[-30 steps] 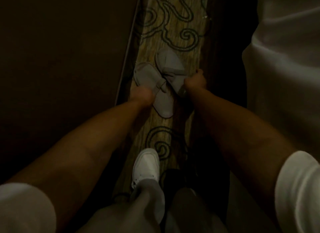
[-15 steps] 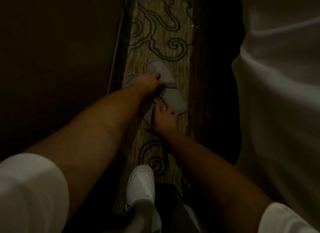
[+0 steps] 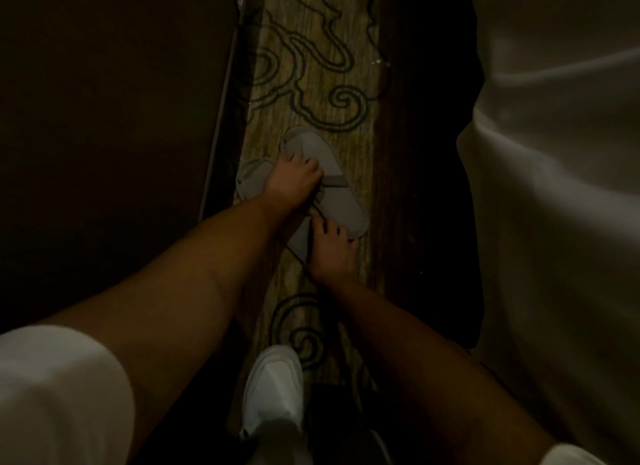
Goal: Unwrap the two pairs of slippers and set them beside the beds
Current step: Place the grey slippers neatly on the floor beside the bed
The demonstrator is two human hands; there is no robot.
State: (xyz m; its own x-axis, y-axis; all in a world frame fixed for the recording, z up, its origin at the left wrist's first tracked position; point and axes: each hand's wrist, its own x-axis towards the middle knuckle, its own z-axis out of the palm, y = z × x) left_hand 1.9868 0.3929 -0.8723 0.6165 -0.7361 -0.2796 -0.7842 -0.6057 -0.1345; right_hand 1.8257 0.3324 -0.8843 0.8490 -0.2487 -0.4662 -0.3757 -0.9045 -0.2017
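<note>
Lying crossed on the patterned carpet (image 3: 322, 69) at the centre of the frame, the pair of grey slippers (image 3: 334, 184) overlap, one running toward the upper middle and lower right, the other poking out to the left under the wrist. Risk comes first from that overlap: sliding one slipper could drag the other with it, leaving them skewed rather than side by side. Dim light is the second hazard (soles and straps are hard to tell apart here), so a strap could be caught or folded under without being noticed. A third is the white shoe (image 3: 273, 392) at the lower middle, planted close behind on the same narrow strip; a shift of weight could land on a heel.

The left hand (image 3: 294, 180) lies on top of the slippers where they cross, fingers curled down over the upper one's edge, seemingly gripping it. The right hand (image 3: 332, 246) sits just below, its fingertips (image 3: 325, 226) touching the near ends, spread and pressing rather than closed round anything, as far as I can judge. White bedding (image 3: 554, 187) fills the right side, well apart from the pair.
</note>
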